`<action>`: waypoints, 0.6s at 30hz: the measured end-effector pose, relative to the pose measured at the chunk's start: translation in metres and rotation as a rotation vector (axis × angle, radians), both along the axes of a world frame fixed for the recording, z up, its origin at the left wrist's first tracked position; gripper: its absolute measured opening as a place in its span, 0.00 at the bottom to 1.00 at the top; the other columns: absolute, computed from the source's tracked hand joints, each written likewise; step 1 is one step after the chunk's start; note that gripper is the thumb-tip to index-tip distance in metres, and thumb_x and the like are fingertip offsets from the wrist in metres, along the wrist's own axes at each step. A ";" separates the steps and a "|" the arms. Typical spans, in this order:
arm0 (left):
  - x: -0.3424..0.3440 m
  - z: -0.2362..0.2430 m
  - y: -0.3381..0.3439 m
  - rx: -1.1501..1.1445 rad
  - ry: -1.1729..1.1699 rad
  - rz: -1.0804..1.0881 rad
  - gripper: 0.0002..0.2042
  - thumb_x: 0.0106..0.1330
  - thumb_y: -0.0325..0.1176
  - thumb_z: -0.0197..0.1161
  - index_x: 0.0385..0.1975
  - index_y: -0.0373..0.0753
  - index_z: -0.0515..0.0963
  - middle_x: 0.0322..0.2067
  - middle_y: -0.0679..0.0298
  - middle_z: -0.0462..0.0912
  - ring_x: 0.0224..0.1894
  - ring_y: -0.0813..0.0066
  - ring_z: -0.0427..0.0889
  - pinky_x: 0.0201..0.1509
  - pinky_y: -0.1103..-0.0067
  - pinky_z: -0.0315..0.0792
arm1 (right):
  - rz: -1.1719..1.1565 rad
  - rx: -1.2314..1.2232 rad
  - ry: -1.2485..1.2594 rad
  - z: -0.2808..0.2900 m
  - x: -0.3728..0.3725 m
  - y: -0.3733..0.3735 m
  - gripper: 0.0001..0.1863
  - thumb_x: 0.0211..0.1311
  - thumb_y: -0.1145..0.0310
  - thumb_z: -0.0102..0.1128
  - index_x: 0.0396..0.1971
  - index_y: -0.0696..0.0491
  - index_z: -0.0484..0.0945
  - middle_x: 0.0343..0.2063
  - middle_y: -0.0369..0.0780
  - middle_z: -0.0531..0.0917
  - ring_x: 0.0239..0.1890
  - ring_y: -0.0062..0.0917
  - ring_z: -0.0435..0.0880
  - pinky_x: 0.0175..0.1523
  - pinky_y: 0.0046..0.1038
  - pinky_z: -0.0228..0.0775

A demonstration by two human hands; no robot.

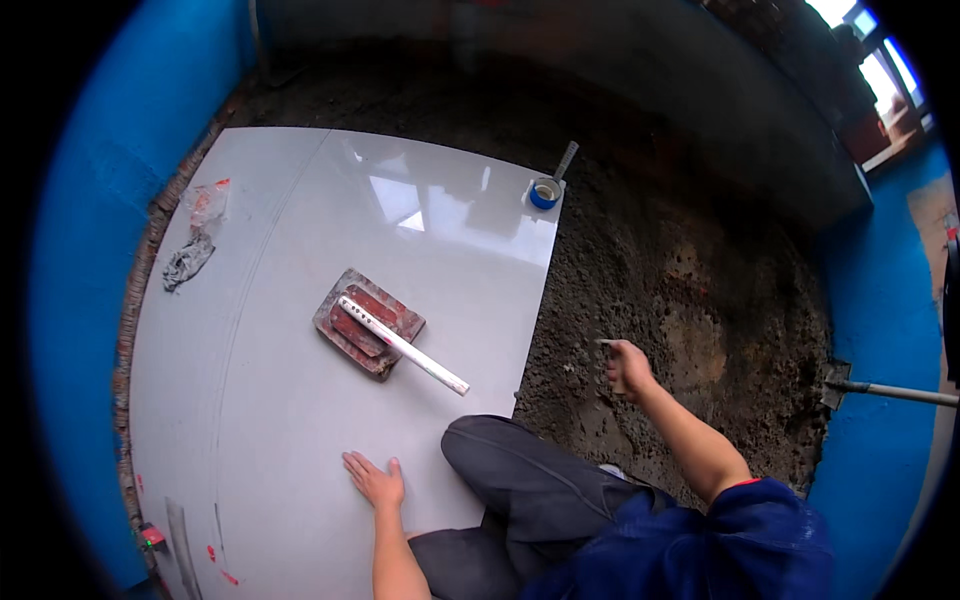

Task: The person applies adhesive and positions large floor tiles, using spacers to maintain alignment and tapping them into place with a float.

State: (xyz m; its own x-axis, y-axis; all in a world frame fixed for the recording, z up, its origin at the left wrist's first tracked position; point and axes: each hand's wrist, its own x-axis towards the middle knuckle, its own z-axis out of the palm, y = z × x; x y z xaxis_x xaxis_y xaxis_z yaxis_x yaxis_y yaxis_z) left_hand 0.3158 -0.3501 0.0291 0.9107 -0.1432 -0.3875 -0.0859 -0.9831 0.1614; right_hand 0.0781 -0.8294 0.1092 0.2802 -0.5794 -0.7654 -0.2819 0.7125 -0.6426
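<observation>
My left hand (376,482) lies flat on a large glossy light-grey tile (300,430), fingers spread and nothing in it. My right hand (630,368) is closed around a small pale-handled tool (619,386) above the rough mortar bed (570,375), just past the tile's right edge. Most of that tool is hidden by my fingers, so its kind cannot be told. Ahead of my left hand, a worn red and grey rectangular block (352,345) rests on the tile. A silver bar (415,358) lies slantwise over the block, one end jutting towards my knee.
At the tile's far right corner sits a blue-sided roll (543,196) beside a grey strip (567,160). Crumpled plastic (188,262) lies at the left. A small red device (152,538) stands near the blue left wall (85,300). A long-handled tool (890,391) reaches in from the right.
</observation>
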 end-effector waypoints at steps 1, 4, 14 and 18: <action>-0.016 0.016 0.007 0.003 0.114 0.024 0.38 0.71 0.45 0.55 0.72 0.26 0.50 0.75 0.46 0.46 0.77 0.53 0.46 0.78 0.61 0.43 | -0.019 0.083 -0.054 -0.010 0.008 0.008 0.11 0.66 0.53 0.57 0.36 0.42 0.69 0.22 0.33 0.71 0.17 0.20 0.68 0.21 0.26 0.61; -0.056 0.054 0.036 -0.296 0.015 0.270 0.35 0.70 0.42 0.59 0.70 0.27 0.57 0.73 0.48 0.55 0.75 0.54 0.54 0.77 0.64 0.50 | -0.045 0.145 -0.140 -0.033 0.034 0.027 0.17 0.66 0.48 0.60 0.37 0.43 0.68 0.21 0.32 0.71 0.16 0.20 0.69 0.21 0.26 0.64; -0.202 0.117 0.140 -0.212 -0.377 0.551 0.23 0.70 0.34 0.56 0.62 0.30 0.68 0.62 0.47 0.72 0.64 0.52 0.71 0.68 0.64 0.63 | 0.029 0.072 -0.071 -0.083 0.073 0.016 0.19 0.65 0.52 0.64 0.30 0.54 0.74 0.18 0.35 0.75 0.15 0.22 0.72 0.19 0.29 0.67; -0.168 0.132 0.130 -0.182 -0.390 0.443 0.22 0.70 0.34 0.56 0.61 0.31 0.70 0.61 0.47 0.73 0.63 0.53 0.72 0.68 0.64 0.65 | -0.056 0.037 -0.044 -0.098 0.103 -0.035 0.20 0.64 0.52 0.66 0.29 0.56 0.74 0.18 0.36 0.75 0.15 0.22 0.72 0.19 0.30 0.67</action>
State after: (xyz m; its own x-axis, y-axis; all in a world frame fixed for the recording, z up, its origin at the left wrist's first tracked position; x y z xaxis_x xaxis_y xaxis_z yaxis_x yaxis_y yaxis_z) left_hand 0.1480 -0.2198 0.1607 0.9684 0.2485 -0.0190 0.2378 -0.8986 0.3687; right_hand 0.1814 -0.8643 0.0117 0.2819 -0.5665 -0.7744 -0.2135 0.7498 -0.6263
